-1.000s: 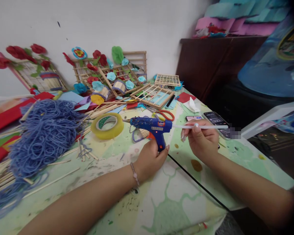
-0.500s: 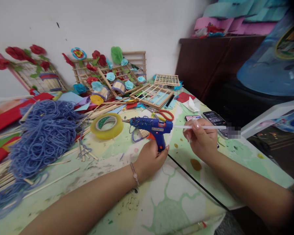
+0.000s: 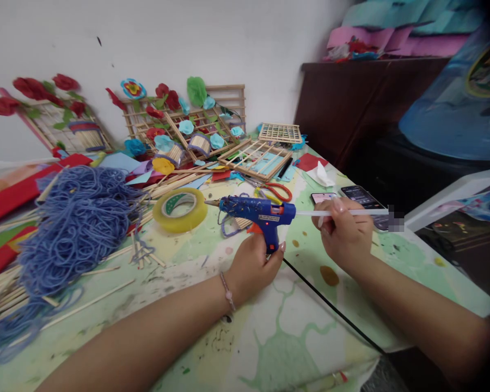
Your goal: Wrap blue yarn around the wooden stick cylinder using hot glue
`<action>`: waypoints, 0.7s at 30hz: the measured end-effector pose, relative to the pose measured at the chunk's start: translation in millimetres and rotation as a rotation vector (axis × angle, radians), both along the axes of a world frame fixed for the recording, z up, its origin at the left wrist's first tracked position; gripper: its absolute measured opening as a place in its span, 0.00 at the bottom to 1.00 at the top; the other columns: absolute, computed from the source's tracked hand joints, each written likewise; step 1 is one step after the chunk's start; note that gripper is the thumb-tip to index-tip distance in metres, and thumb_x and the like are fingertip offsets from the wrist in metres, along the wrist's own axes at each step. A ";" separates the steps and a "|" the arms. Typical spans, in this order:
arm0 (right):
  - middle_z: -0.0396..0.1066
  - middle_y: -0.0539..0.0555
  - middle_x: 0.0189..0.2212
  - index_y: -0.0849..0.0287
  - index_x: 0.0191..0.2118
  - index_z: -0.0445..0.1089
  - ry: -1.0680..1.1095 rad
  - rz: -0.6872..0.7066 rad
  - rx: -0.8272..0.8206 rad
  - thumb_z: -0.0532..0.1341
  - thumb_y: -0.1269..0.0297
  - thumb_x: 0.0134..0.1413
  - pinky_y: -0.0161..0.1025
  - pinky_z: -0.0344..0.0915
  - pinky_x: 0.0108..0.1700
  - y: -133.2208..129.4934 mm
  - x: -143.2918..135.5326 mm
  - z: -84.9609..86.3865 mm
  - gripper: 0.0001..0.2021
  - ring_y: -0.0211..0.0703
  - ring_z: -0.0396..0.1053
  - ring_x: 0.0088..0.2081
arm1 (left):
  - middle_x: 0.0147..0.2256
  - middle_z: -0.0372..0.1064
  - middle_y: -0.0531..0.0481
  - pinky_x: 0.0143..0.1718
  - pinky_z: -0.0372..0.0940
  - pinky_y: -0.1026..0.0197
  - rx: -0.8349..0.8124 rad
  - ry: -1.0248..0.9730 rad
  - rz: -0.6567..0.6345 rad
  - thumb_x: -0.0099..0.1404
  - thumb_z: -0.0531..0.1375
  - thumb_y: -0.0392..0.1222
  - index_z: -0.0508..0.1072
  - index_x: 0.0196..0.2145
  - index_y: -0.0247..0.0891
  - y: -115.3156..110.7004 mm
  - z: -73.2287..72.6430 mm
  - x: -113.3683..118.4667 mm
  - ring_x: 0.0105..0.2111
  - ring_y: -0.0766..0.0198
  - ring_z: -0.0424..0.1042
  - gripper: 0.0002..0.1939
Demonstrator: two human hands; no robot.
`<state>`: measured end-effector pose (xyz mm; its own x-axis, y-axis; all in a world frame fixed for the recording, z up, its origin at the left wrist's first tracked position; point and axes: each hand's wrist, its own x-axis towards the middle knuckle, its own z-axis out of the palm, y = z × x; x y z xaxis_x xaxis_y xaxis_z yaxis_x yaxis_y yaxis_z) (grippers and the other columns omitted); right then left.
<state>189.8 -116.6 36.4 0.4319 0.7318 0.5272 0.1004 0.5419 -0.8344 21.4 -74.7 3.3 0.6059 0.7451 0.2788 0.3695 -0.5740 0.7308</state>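
My left hand (image 3: 255, 267) is wrapped round the handle of a blue glue gun (image 3: 255, 209), whose nozzle points left and whose small red light is lit. Out of the gun's back end runs a whitish glue stick (image 3: 306, 213). My right hand (image 3: 345, 231) pinches that stick between thumb and fingers, a short way behind the gun. From the handle a black cord (image 3: 330, 302) trails down to the right. Just beyond the nozzle lies a roll of yellow tape (image 3: 179, 210). Orange-handled scissors (image 3: 278, 192) rest behind the gun.
A heap of blue yarn (image 3: 77, 223) and thin wooden sticks (image 3: 106, 294) cover the left side. Stick frames with paper flowers (image 3: 185, 127) lean on the wall. Phones (image 3: 361, 198) lie beyond my right hand; a large blue water bottle (image 3: 445, 114) stands at the right.
My right hand has shifted slightly to the right along with its hold on the glue stick. The view has moved a little; my left hand keeps the glue gun.
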 end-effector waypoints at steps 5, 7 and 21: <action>0.51 0.48 0.12 0.55 0.16 0.62 0.000 -0.039 -0.034 0.57 0.55 0.58 0.38 0.46 0.19 -0.2 0.1 -2.1 0.21 0.35 0.50 0.15 | 0.22 0.58 0.52 0.26 0.52 0.59 0.022 0.026 -0.012 0.63 0.51 0.46 0.54 0.25 0.41 0.7 1.6 0.1 0.23 0.64 0.57 0.12; 0.51 0.48 0.12 0.56 0.16 0.61 -0.004 -0.063 -0.051 0.57 0.54 0.58 0.37 0.46 0.18 -0.7 0.0 -2.9 0.21 0.35 0.50 0.15 | 0.21 0.57 0.52 0.25 0.51 0.59 0.032 0.050 0.004 0.63 0.52 0.46 0.53 0.24 0.41 1.2 1.8 0.2 0.22 0.64 0.56 0.13; 0.71 0.54 0.37 0.55 0.43 0.70 -0.321 0.542 -0.356 0.66 0.48 0.43 0.43 0.67 0.42 1.3 2.2 -20.7 0.22 0.46 0.68 0.42 | 0.28 0.66 0.48 0.32 0.60 0.57 -0.016 0.080 -0.189 0.61 0.53 0.43 0.62 0.31 0.38 0.0 9.7 1.4 0.29 0.59 0.66 0.06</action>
<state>192.0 -115.4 15.7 -0.1770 0.9502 0.2565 0.1648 0.2855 -0.9441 22.8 -74.7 13.1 0.7551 0.6199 0.2136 0.3134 -0.6274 0.7129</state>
